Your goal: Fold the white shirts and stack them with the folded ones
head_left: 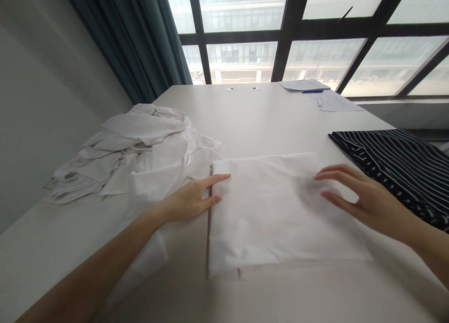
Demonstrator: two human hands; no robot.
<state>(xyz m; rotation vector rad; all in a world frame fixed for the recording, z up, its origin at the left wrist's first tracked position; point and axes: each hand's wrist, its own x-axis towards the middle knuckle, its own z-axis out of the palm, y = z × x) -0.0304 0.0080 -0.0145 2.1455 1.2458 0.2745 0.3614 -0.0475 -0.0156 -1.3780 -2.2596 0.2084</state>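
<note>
A white cloth (266,215) lies folded into a rough rectangle in front of me. My left hand (191,199) is at its left edge, with forefinger and thumb stretched apart over the margin; the other fingers are mostly hidden. Over the right part of the cloth hovers my right hand (361,199), fingers curved and apart, with nothing between them. The cloth's right border is blurred beneath that hand. Close to my left forearm, a loose piece of white fabric (150,185) reaches out from a crumpled heap of white cloth (140,135).
Dark striped fabric (396,164) covers the table's right side. Papers (303,84) and a blue pen (312,91) lie at the far right of the white table (245,117). Behind are a dark curtain (140,37) and a window with a black frame (242,36).
</note>
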